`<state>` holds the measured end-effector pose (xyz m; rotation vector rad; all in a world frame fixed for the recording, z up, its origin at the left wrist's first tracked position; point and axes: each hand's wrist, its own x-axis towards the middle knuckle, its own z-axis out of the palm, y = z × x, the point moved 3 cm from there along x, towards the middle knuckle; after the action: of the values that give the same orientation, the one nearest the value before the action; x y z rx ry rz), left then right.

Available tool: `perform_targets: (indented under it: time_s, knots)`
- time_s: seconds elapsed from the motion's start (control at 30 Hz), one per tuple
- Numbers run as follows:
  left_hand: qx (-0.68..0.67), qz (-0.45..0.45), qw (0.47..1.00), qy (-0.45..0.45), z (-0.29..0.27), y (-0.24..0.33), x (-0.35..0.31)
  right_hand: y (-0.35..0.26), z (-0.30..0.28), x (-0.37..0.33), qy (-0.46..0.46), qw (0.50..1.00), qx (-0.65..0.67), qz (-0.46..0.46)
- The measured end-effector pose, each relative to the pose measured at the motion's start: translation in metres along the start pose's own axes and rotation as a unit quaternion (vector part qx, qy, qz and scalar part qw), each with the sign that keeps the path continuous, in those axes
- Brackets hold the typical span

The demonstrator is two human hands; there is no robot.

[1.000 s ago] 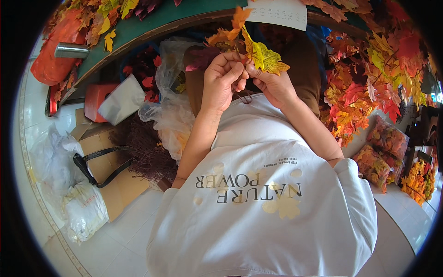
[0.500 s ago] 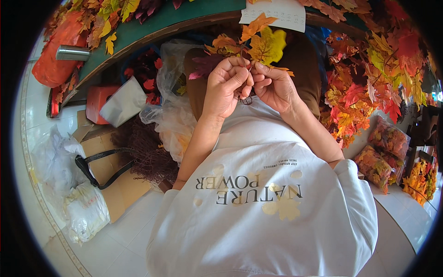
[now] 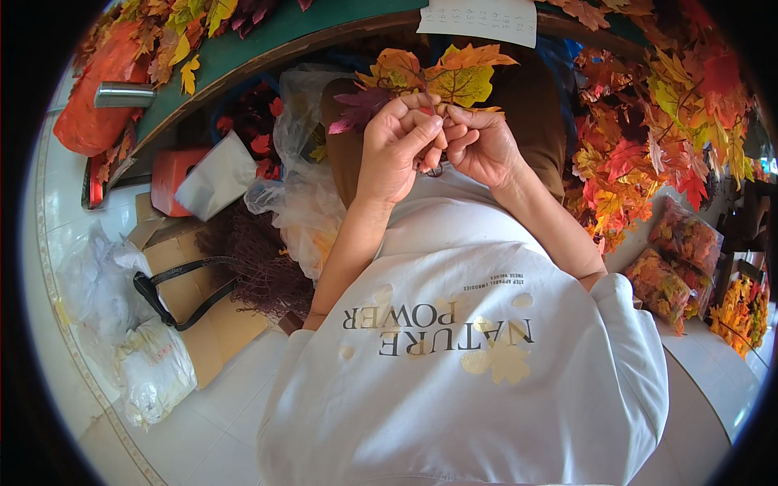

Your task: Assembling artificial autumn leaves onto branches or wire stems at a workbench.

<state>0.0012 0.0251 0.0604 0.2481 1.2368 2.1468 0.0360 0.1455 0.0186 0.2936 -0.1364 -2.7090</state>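
Observation:
Over my lap I hold a spray of artificial maple leaves (image 3: 460, 81), yellow, orange and purple, its leaves fanning out beyond my fingertips. My left hand (image 3: 397, 150) is closed, thumb and fingers pinching at the base of the spray. Right beside it, my right hand (image 3: 489, 150) pinches the same spot, the fingertips of both hands nearly touching. The stem between them is mostly hidden by my fingers.
A green table edge (image 3: 235, 61) curves ahead, with a paper slip (image 3: 478, 20) on it. Many leaf garlands (image 3: 624, 154) hang at right, above bagged leaves (image 3: 685, 235). At left lie dark brown twiggy stems (image 3: 263, 263), cardboard (image 3: 215, 340) and plastic bags (image 3: 154, 373).
The leaves of the spray have turned and spread: the yellow one now lies flatter, with orange leaves standing out on both sides. My hands stay almost in place, still pinching.

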Motion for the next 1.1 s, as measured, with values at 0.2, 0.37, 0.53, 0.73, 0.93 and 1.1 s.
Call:
perform_targets:
  time_s: [0.2,0.37,0.53,0.73,0.93,1.1]
  knots:
    - [0.023,0.005,1.0,-0.006,-0.004,-0.002,0.0,0.0,-0.004,0.002,0.003,1.0,0.011,0.024]
    - [0.03,0.005,1.0,0.001,-0.005,-0.004,0.001,0.001,-0.004,0.0,0.006,1.0,0.016,0.024]
    - [0.032,0.0,0.999,0.005,-0.005,-0.005,0.001,0.002,-0.009,0.001,0.029,0.999,-0.014,0.006]
    - [0.03,0.016,0.999,0.028,-0.004,-0.005,0.001,0.005,-0.006,0.0,0.06,0.997,-0.033,-0.027]
    - [0.01,0.051,0.995,0.083,-0.008,-0.003,0.003,-0.003,-0.005,-0.001,0.194,0.917,-0.295,-0.186]
    - [-0.03,0.034,0.994,0.095,-0.016,-0.008,0.005,-0.02,0.007,-0.009,0.125,0.779,-0.538,-0.297]
